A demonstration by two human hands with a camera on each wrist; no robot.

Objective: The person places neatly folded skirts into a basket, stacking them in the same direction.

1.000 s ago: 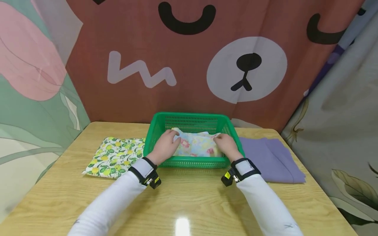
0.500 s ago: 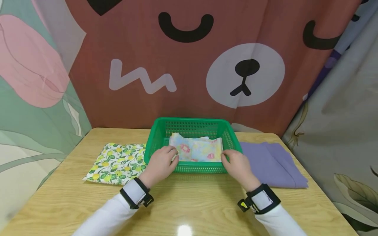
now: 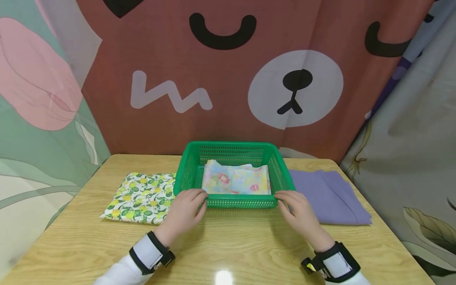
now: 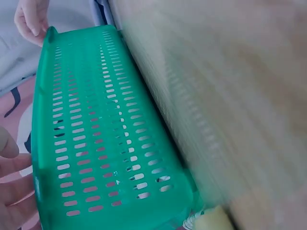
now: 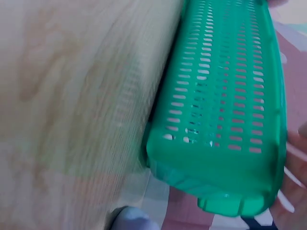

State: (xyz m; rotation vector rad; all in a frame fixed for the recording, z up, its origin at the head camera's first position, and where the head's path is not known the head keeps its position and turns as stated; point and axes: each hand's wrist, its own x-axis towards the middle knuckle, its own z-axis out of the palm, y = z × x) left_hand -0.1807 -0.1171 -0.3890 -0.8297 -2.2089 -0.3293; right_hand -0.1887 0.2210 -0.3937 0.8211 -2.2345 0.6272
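Note:
A green slotted basket (image 3: 231, 204) stands at the middle of the wooden table (image 3: 228, 249). A folded pastel floral cloth (image 3: 235, 182) lies flat inside it. My left hand (image 3: 194, 200) is at the basket's front left corner, fingers relaxed and holding nothing. At the front right corner is my right hand (image 3: 288, 202), also relaxed and empty. Whether either hand touches the rim I cannot tell. The left wrist view shows the basket wall (image 4: 105, 134) with my fingers (image 4: 12, 191) at its edge. In the right wrist view the basket (image 5: 225, 110) fills the frame.
A folded lemon-print cloth (image 3: 142, 196) lies left of the basket. To its right lies a folded purple cloth (image 3: 327, 196). Printed curtains hang close behind and beside the table. Bare tabletop lies between me and the basket.
Both hands have let go of the floral cloth and drawn back out of the basket to its front corners. The cloth now lies flat inside.

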